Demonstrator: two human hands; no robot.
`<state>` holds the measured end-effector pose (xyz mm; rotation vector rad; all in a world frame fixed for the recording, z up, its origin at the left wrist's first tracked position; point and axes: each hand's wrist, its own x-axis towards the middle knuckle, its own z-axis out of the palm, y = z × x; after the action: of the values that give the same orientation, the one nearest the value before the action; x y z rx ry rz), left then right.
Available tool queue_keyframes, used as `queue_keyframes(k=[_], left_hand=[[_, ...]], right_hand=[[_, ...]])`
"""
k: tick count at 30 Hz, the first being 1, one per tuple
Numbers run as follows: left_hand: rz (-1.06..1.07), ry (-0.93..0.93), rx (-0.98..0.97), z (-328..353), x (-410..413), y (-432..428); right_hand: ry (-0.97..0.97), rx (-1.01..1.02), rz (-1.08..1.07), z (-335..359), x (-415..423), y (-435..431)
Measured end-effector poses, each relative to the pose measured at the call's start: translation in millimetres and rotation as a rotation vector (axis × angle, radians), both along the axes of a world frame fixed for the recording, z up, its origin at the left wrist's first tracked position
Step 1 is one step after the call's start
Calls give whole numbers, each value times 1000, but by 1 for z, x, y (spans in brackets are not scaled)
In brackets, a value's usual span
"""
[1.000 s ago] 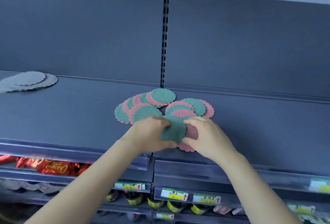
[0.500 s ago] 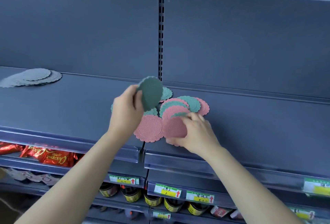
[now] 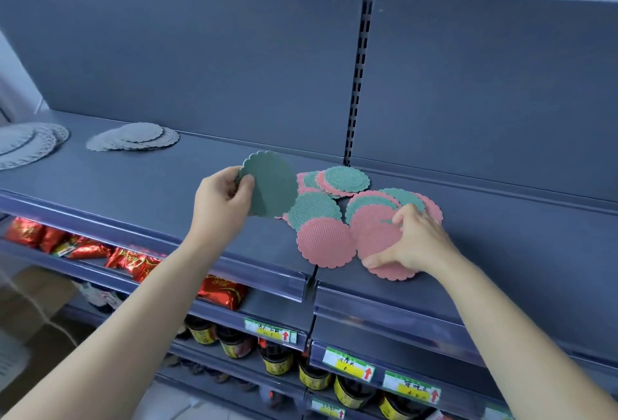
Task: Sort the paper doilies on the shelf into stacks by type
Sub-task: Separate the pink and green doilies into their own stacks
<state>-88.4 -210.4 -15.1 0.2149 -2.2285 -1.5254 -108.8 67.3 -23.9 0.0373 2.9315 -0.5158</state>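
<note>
A mixed pile of round pink and green doilies (image 3: 337, 205) lies spread on the dark blue shelf (image 3: 167, 192), right of centre. My left hand (image 3: 222, 202) pinches one green doily (image 3: 272, 185) by its edge and holds it upright above the shelf, left of the pile. My right hand (image 3: 413, 235) grips a pink doily (image 3: 376, 239) at the pile's near right side, thumb under its edge. A single pink doily (image 3: 324, 242) lies flat by the shelf's front lip.
A stack of small grey doilies (image 3: 133, 140) and larger white lace doilies (image 3: 23, 147) lie at the shelf's far left. A slotted upright (image 3: 359, 68) rises behind the pile. Red snack packs (image 3: 83, 249) and dark jars (image 3: 277, 359) fill lower shelves.
My left hand lifted the green doily off the pile and carried it up and leftward. My right hand kept its hold on the pink doily. The view swung left, showing more grey and white doilies.
</note>
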Motion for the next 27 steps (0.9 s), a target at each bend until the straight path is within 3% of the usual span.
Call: queue_keyframes(k=[7,14,20,23,27], left_hand=[[-19,1,-18,11,-3,-43],[-95,31,84,21,-26,-28],[-141,19,230,18,-20,-31],[-14,65,10,11,-11,-67],[189,66,-483,3,7,-143]], right_hand=[[-151,-29,-162,12,-4,-9],[136,-226,-246,17,6,-11],[452,-643,-24,53,-4,-53],[524,-773,50,62,-15,-114],[438,-822,74,48,-34,-205]])
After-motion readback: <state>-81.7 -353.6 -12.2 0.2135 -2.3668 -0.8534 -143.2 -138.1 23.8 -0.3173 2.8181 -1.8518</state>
